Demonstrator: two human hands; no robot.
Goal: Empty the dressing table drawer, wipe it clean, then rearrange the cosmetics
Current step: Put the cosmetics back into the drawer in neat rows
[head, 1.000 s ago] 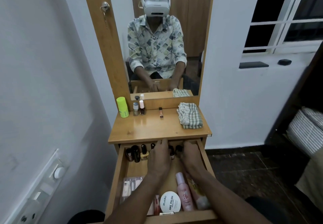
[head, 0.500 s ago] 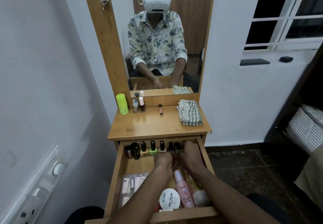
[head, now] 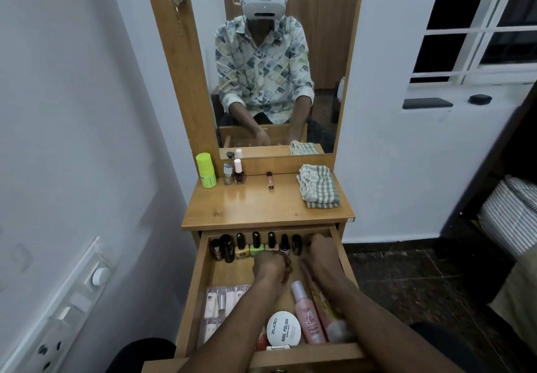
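Observation:
The wooden drawer (head: 200,285) stands pulled out under the dressing table top (head: 261,207). A row of nail polish bottles (head: 255,246) lines its back wall. My left hand (head: 270,269) is curled just in front of the row's middle; its fingers are hidden underneath. At the row's right end my right hand (head: 319,252) pinches a small dark bottle. Near the front lie a white round nail polish remover box (head: 283,327), a pink spray bottle (head: 308,314), a yellow-orange tube (head: 322,300) and a clear pouch of small bottles (head: 218,305).
On the table top stand a lime green container (head: 206,170), two small bottles (head: 234,172) and a lip gloss tube (head: 270,181), with a folded checked cloth (head: 318,186) at the right. The mirror (head: 276,67) rises behind. A wall switchboard (head: 72,300) is at left, striped bedding (head: 511,215) at right.
Both hands drew back from the drawer's rear, uncovering the middle bottles of the row. My left hand curled into a fist; my right hand stayed at the back right corner.

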